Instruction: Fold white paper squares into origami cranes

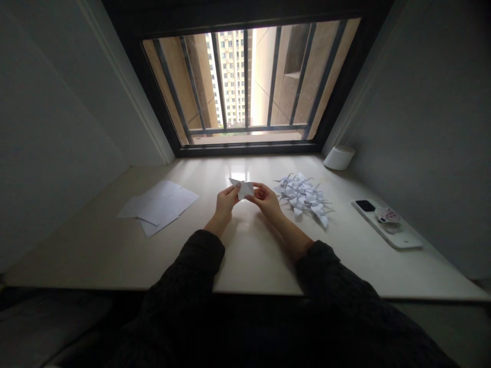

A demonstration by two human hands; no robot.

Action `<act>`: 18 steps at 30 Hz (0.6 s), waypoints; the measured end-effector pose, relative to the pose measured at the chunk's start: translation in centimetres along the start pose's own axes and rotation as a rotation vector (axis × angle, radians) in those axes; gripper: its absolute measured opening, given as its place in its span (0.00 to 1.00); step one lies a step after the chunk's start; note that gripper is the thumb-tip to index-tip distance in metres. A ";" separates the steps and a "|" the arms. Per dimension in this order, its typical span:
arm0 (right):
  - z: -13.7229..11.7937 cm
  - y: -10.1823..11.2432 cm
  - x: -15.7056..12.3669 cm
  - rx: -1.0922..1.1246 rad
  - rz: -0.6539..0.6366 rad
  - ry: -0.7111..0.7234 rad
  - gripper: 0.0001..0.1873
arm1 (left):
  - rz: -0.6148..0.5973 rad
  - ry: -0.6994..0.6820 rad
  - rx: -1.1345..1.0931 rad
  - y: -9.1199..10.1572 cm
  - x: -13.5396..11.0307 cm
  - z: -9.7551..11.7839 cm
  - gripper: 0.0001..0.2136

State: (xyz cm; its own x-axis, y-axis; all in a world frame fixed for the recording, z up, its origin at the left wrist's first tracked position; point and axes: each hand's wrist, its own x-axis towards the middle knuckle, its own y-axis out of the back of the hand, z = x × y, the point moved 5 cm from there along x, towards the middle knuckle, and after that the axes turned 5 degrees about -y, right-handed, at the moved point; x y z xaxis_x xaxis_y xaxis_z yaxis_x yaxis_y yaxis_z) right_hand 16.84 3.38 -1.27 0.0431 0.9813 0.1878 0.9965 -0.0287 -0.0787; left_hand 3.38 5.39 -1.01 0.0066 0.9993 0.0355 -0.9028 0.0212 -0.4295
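Observation:
Between my two hands is a small piece of folded white paper (pixel 245 190), held just above the table, with a pointed flap sticking out at its upper left. My left hand (pixel 229 198) pinches its left side, thumb on the near face. On the right side, my right hand (pixel 264 196) grips the paper between thumb and fingers. A heap of folded paper cranes (pixel 301 194) lies just right of my right hand. Loose sheets of white paper (pixel 164 202) lie overlapping to the left of my left hand.
The pale tabletop (pixel 253 255) runs up to a barred window (pixel 245 82). At the right lies a white phone (pixel 387 225) with a grip on its back. A white cylindrical object (pixel 339 157) stands in the back right corner. Walls close in both sides.

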 end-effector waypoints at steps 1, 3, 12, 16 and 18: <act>-0.4 0.2 -0.2 -0.076 0.029 0.046 0.31 | 0.026 0.004 0.001 0.1 0.0 0.0 0.17; -1.5 0.7 -0.6 -0.256 0.107 0.184 0.34 | 0.092 0.015 0.006 0.5 0.1 0.0 0.16; -2.8 1.0 -1.1 -0.709 0.190 0.473 0.08 | 0.096 0.076 0.018 0.7 -0.1 0.2 0.16; -2.1 1.2 -0.6 -0.411 0.199 0.300 0.11 | -0.006 0.015 0.089 0.0 -0.2 0.9 0.22; -1.5 1.2 -0.3 -0.256 0.178 0.190 0.14 | -0.079 -0.040 0.136 -0.4 -0.2 1.1 0.25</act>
State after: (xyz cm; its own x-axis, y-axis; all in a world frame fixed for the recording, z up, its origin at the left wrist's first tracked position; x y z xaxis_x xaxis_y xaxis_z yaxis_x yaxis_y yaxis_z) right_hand 18.15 2.76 0.08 0.2062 0.9044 0.3735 0.9569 -0.2662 0.1164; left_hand 3.26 5.17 0.16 0.0652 0.9927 0.1015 -0.9502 0.0929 -0.2976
